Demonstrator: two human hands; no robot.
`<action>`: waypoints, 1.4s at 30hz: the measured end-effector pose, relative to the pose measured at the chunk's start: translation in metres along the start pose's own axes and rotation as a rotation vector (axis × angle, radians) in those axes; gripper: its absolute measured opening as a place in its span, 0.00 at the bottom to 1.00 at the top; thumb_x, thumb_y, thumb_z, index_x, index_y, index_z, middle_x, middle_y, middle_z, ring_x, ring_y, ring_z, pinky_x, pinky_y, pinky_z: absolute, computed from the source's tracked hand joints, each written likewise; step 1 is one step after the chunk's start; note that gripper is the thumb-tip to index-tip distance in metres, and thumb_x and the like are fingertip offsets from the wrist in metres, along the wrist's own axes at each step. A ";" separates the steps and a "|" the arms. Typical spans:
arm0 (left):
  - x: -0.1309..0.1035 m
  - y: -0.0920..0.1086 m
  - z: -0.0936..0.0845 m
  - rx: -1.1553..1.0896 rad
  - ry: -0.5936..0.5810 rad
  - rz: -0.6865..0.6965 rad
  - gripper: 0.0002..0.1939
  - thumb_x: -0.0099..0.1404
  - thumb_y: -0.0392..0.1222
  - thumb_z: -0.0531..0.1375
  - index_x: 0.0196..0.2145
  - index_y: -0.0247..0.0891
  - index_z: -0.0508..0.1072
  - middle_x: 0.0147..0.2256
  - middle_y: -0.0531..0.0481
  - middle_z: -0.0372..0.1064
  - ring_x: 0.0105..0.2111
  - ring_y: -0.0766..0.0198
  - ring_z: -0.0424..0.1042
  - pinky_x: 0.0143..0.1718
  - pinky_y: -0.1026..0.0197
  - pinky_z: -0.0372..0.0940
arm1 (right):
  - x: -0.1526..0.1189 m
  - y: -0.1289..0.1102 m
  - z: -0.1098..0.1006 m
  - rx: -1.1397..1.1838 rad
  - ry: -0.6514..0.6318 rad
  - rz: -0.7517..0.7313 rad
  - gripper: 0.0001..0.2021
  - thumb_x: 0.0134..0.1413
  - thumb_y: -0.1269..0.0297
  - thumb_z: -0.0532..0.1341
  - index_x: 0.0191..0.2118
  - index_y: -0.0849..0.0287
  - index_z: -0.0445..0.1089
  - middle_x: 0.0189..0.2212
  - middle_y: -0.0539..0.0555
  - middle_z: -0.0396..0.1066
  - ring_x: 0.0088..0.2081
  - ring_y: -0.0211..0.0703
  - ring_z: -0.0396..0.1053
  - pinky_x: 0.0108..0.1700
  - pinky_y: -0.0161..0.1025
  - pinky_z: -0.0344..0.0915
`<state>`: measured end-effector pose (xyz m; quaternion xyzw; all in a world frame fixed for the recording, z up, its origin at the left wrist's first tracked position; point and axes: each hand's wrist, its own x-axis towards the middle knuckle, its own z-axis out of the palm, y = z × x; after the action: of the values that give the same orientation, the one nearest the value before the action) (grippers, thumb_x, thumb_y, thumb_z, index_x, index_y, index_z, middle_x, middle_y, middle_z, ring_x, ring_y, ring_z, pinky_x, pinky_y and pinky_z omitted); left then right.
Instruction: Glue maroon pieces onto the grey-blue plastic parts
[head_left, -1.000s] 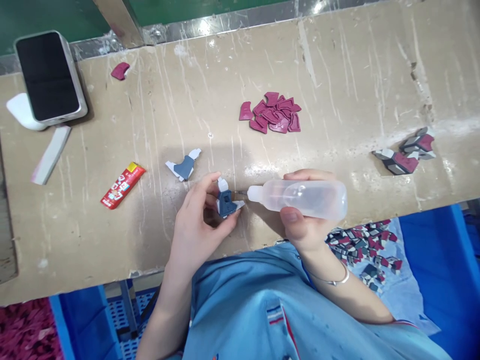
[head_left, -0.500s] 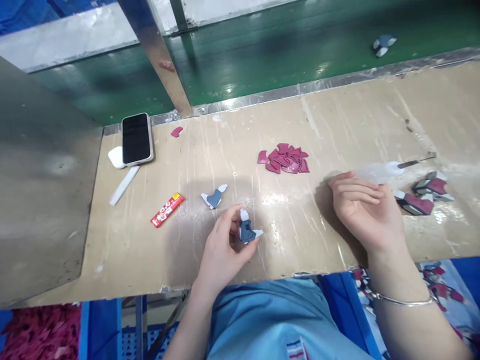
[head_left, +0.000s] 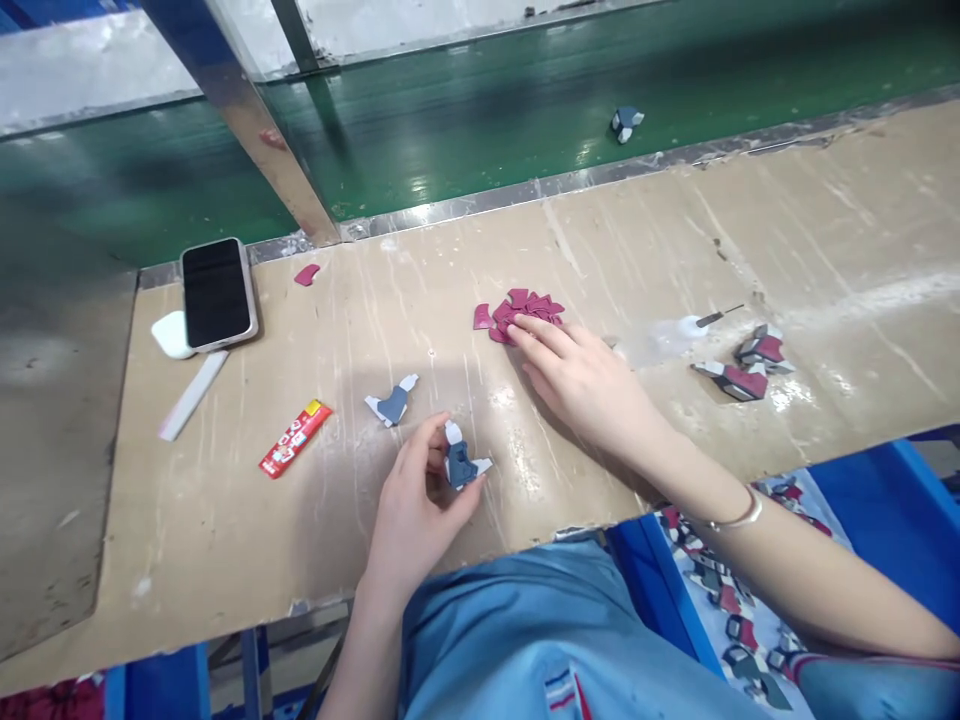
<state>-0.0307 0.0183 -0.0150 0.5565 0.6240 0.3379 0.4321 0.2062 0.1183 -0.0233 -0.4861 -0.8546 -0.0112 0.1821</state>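
Observation:
My left hand (head_left: 420, 495) is closed around the edge of a small blue-and-white plastic part (head_left: 460, 466), thumb below and fingers above, just over the table. A similar blue-and-white part (head_left: 394, 402) lies by itself beyond that hand. My right hand (head_left: 589, 380) reaches across the table palm down, fingers stretched out and fingertips on a heap of thin maroon pieces (head_left: 529, 303). Those fingertips hide part of the heap. To the right of this hand lie a translucent bottle (head_left: 675, 332) with a thin needle tip and two parts bearing maroon pieces (head_left: 745, 382).
A phone (head_left: 219, 295), a white flat object (head_left: 193, 395), a red packet (head_left: 296, 438) and a single maroon piece (head_left: 307, 274) lie at left. Beyond the table runs a green belt (head_left: 487, 140) carrying one blue-and-white part (head_left: 626, 122). A metal post (head_left: 251, 130) stands at the back.
My right hand has moved left from beside the bottle to the maroon heap and turned palm down. My left hand keeps its hold on the part. The whole view has shifted.

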 end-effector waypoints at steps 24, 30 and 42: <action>0.001 -0.001 0.000 -0.008 -0.058 0.029 0.30 0.63 0.40 0.69 0.62 0.45 0.71 0.45 0.48 0.78 0.37 0.60 0.78 0.45 0.54 0.77 | 0.047 0.032 -0.018 -0.062 -0.294 -0.458 0.15 0.74 0.72 0.58 0.51 0.54 0.83 0.43 0.57 0.86 0.48 0.55 0.76 0.48 0.53 0.74; 0.002 0.001 0.001 -0.038 -0.017 0.007 0.29 0.62 0.41 0.69 0.61 0.44 0.72 0.44 0.49 0.76 0.35 0.61 0.77 0.43 0.56 0.77 | 0.037 0.013 -0.027 0.088 -0.144 -0.462 0.13 0.77 0.66 0.59 0.45 0.53 0.83 0.37 0.55 0.85 0.44 0.51 0.78 0.44 0.50 0.76; 0.002 0.007 0.001 -0.066 0.016 -0.026 0.31 0.58 0.38 0.68 0.60 0.44 0.73 0.43 0.51 0.79 0.34 0.63 0.78 0.38 0.61 0.77 | -0.036 -0.053 -0.013 0.558 0.225 -0.325 0.11 0.75 0.68 0.64 0.55 0.51 0.80 0.42 0.53 0.88 0.45 0.49 0.84 0.43 0.49 0.85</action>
<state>-0.0265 0.0211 -0.0092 0.5311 0.6231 0.3573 0.4494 0.1822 0.0582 -0.0140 -0.2707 -0.8655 0.1408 0.3971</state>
